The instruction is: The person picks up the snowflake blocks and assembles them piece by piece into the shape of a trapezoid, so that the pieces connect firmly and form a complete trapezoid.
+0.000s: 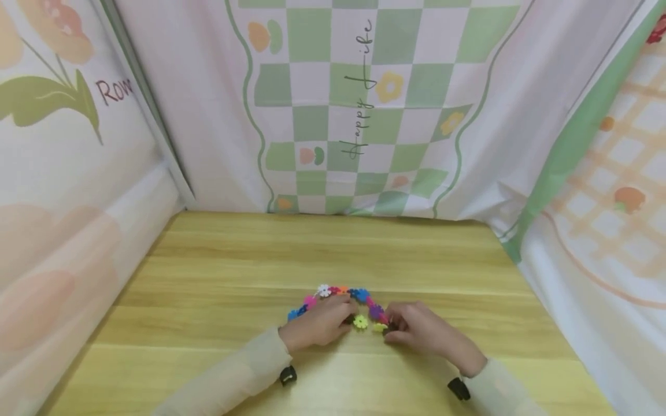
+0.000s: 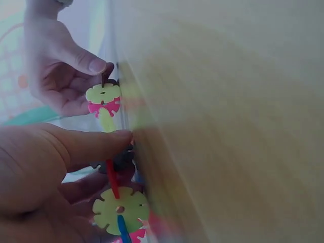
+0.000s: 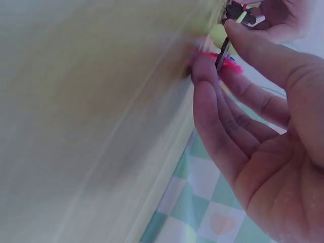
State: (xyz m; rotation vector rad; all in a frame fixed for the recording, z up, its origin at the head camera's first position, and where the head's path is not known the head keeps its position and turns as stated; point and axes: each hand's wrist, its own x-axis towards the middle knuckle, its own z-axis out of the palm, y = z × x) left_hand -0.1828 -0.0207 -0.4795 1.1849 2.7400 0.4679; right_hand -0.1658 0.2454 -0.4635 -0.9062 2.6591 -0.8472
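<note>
A chain of interlocking snowflake discs in many colours arches over the table, with a white disc (image 1: 324, 290) at its top and a purple disc (image 1: 376, 312) on its right side. The left hand (image 1: 322, 320) pinches a dark disc (image 2: 123, 159) between thumb and fingers. Just right of those fingers is a yellow disc (image 1: 361, 322). Thumb and fingers of the right hand (image 1: 426, 329) pinch another dark disc (image 3: 221, 55), seen edge-on, beside a second yellow disc (image 1: 380, 327). A gap separates the two yellow discs in the head view. The left hand covers part of the chain.
The wooden table (image 1: 333, 248) ends at a checked fabric curtain (image 1: 354, 104) at the back. Printed fabric also hangs at the left (image 1: 62, 190) and right (image 1: 598, 231). Black straps (image 1: 288, 375) sit at both wrists.
</note>
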